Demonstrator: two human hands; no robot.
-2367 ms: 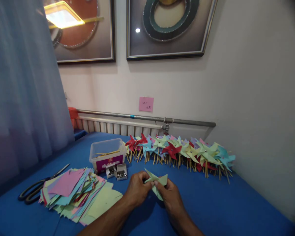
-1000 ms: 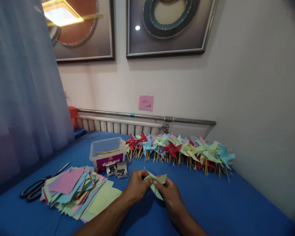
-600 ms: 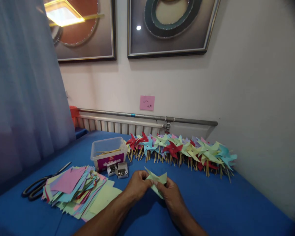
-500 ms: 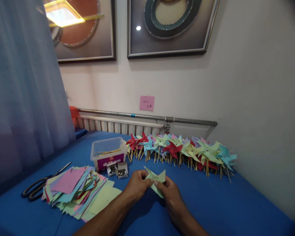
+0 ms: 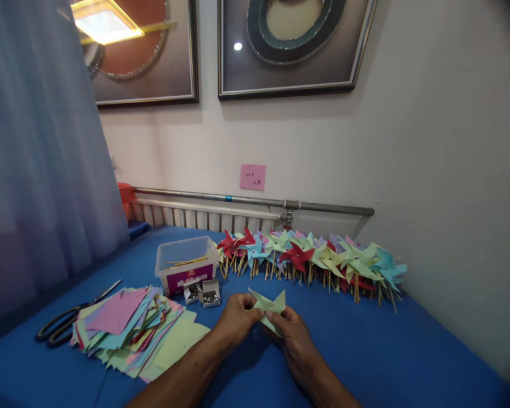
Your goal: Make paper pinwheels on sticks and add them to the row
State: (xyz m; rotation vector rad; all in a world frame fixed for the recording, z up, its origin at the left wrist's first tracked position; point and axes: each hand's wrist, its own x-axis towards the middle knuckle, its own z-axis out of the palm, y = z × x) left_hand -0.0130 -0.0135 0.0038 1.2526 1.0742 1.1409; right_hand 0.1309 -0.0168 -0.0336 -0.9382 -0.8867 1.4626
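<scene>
Between my two hands is a pale green paper pinwheel (image 5: 270, 306) with its points folded in toward the middle. My left hand (image 5: 239, 317) pinches its left side, thumb on the centre. From the right, my right hand (image 5: 292, 328) grips it, with its thumb also pressed near the centre. The fingers behind the paper are hidden. Just beyond my left hand stand small open boxes of metal pushpins (image 5: 211, 293). A clear plastic tub (image 5: 187, 266) with a purple label holds thin wooden sticks.
To the left lie a stack of coloured paper sheets (image 5: 123, 328) and black-handled scissors (image 5: 63, 323). Finished pinwheels on sticks (image 5: 297, 258) line the back of the blue-covered table (image 5: 365, 357). Behind them run a metal pipe (image 5: 335, 208) and a radiator (image 5: 174, 215).
Both hands stay in nearly the same place on the pinwheel. The right fingers have shifted slightly around its lower edge. The whole view has moved a little.
</scene>
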